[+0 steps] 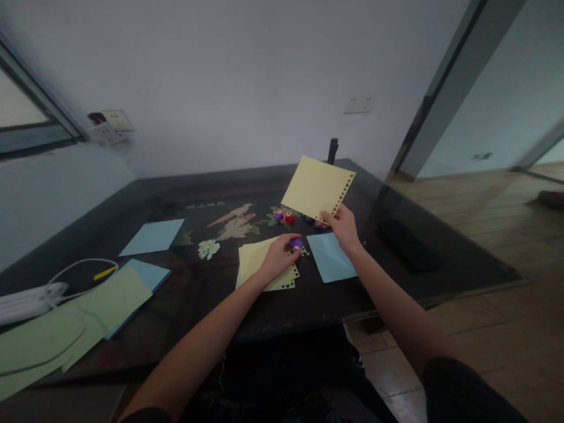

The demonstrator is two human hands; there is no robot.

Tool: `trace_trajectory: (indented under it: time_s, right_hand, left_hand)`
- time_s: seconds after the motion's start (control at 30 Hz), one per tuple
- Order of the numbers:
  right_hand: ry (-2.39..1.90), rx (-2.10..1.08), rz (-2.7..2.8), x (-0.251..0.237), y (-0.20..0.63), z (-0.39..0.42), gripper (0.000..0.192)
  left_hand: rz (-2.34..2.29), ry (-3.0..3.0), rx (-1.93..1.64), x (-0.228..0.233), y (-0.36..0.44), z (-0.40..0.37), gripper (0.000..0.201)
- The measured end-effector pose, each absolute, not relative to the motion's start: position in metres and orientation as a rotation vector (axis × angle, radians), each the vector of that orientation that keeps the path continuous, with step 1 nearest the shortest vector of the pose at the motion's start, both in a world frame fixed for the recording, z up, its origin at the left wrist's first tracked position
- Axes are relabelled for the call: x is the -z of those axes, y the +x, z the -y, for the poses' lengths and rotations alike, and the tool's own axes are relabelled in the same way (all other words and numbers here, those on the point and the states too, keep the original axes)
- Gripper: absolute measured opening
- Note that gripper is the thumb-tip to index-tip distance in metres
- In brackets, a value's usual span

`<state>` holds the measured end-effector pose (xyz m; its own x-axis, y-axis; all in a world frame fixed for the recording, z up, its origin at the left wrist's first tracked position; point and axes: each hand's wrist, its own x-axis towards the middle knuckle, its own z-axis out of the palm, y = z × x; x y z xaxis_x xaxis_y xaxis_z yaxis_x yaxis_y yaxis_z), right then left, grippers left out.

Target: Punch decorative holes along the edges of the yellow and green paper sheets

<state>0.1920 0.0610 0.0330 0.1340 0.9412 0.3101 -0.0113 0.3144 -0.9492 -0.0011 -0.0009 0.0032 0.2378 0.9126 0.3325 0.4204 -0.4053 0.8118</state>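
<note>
My right hand (342, 228) holds up a pale yellow sheet (316, 187) by its lower corner; a row of punched holes runs along the sheet's right edge. My left hand (279, 257) rests on a small stack of yellow sheets (252, 262) with a punched edge, and its fingers close on a small purple punch (296, 242). A light blue sheet (331, 257) lies flat just right of the stack, under my right wrist. Tiny paper bits are scattered by the purple punch.
Further small punches, purple (278, 215) and red (289, 218), sit behind the stack on the dark table (185, 299). A pile of paper cut-outs (208, 248), a blue sheet (153, 236), green and blue sheets (110, 302) and a white power strip (26, 299) lie left.
</note>
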Motion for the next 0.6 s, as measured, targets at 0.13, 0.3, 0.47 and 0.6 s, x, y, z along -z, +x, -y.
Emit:
trace_trajectory:
  time_s: [0.13,0.3,0.47,0.6]
  right_hand:
    - [-0.939,-0.925,1.073,-0.041,0.200,-0.061,0.042]
    - [-0.899,-0.947,1.017,-0.060,0.212,-0.053,0.044]
    - [-0.920,-0.917,1.088,-0.074,0.230,-0.041,0.043]
    - [-0.985,-0.900,1.099,-0.064,0.249,-0.031,0.046]
  left_hand:
    - [-1.213,1.852,-1.073,-0.004,-0.002,0.000,0.034]
    - [-1.238,1.937,-1.047,-0.013,-0.002,-0.002,0.030]
    - [-1.237,2.089,-0.990,-0.023,0.004,-0.016,0.025]
    - [-1.312,1.983,-0.952,-0.019,0.013,-0.047,0.023]
